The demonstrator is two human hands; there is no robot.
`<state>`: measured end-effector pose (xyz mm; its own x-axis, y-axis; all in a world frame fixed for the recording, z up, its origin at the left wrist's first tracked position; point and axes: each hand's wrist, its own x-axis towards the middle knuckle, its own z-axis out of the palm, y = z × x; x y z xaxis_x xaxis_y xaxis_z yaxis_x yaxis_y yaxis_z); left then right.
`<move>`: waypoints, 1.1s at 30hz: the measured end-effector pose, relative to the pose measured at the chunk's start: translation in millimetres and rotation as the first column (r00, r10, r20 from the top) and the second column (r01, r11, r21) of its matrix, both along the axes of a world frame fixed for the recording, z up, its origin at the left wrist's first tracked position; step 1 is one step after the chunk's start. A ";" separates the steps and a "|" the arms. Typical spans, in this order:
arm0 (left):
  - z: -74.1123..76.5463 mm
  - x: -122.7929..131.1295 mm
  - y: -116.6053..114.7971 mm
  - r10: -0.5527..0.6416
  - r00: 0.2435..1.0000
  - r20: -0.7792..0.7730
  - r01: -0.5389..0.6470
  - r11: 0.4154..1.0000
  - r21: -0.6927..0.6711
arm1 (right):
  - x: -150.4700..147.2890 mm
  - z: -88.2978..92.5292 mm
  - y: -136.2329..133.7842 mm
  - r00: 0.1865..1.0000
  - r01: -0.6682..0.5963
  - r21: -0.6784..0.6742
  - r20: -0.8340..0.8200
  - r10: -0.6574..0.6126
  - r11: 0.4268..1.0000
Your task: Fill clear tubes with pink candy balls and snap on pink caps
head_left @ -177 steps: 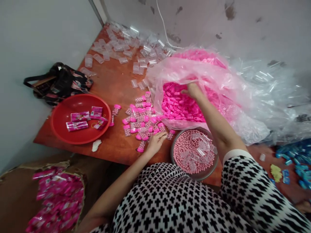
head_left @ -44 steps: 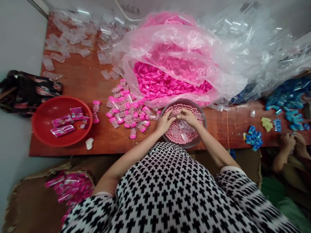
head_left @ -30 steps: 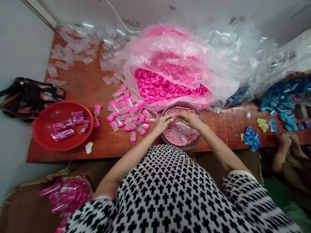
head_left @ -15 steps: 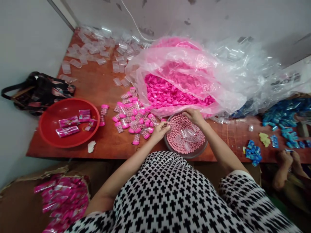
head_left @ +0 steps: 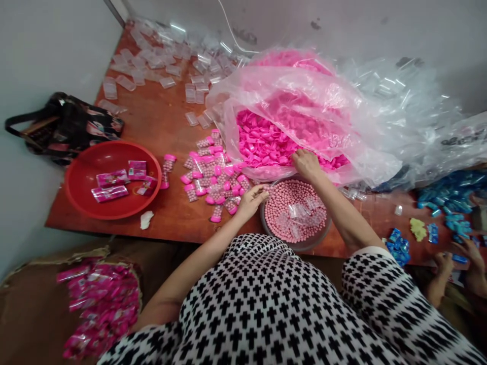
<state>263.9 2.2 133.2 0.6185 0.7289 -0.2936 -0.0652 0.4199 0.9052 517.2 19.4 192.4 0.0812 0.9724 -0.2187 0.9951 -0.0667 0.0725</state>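
My left hand [head_left: 252,202] is closed at the left rim of a grey bowl [head_left: 309,246], its fingertips pinching a small clear container [head_left: 268,189]. Pink beads [head_left: 279,203] fill the bowl, with some clear containers [head_left: 300,215] lying on them. At the front of a large plastic bag [head_left: 289,81], my right hand [head_left: 306,163] reaches among pink caps [head_left: 262,139]; its fingertips are hidden, so its hold cannot be made out. Left of the bowl lies a pile of bead-filled containers with pink caps [head_left: 216,175].
A red basin [head_left: 114,210] with pink packets stands at the left, beside a dark bag [head_left: 72,126]. Clear containers [head_left: 152,61] are scattered at the back. Blue packets [head_left: 397,248] lie at the right, near another person's hands [head_left: 443,263]. Below left, a box holds pink packets [head_left: 106,304].
My right hand has moved from the bowl's top rim up to the pink caps in the bag. My left hand stays by the bowl. The view has shifted slightly.
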 end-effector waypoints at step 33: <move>32.3 -1.4 -15.4 0.045 0.998 -0.032 -0.037 0.975 0.218 | -91.7 28.3 -104.7 0.260 0.292 0.069 -0.966 -0.010 0.954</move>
